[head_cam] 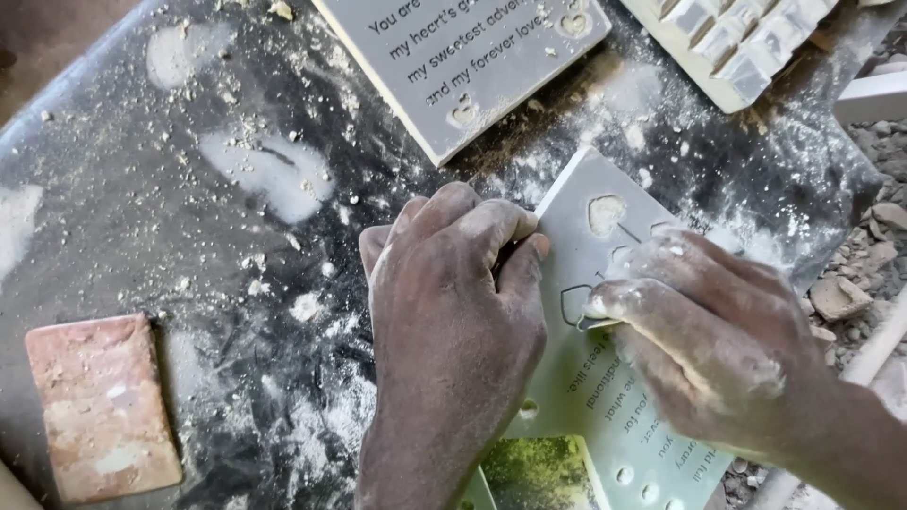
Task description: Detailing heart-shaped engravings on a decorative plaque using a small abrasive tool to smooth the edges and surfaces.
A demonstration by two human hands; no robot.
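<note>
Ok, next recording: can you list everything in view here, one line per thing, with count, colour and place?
Engraved plaque being worked: 1, pale grey, lower centre-right under both hands, with heart cut-outs and lettering.
Second engraved plaque: 1, grey, top centre, lying flat.
Moulded block with raised squares: 1, whitish, top right corner.
Brick-like slab: 1, reddish pink, lower left.
Work surface: 1, dark, dusted with white powder and crumbs.
Rubble: many pieces, grey-brown, right edge.
Thin scraping tool: 1, colour unclear, in right hand at a heart outline.
Left hand: dusty, pressing on the plaque.
Right hand: dusty, gripping the tool.
</note>
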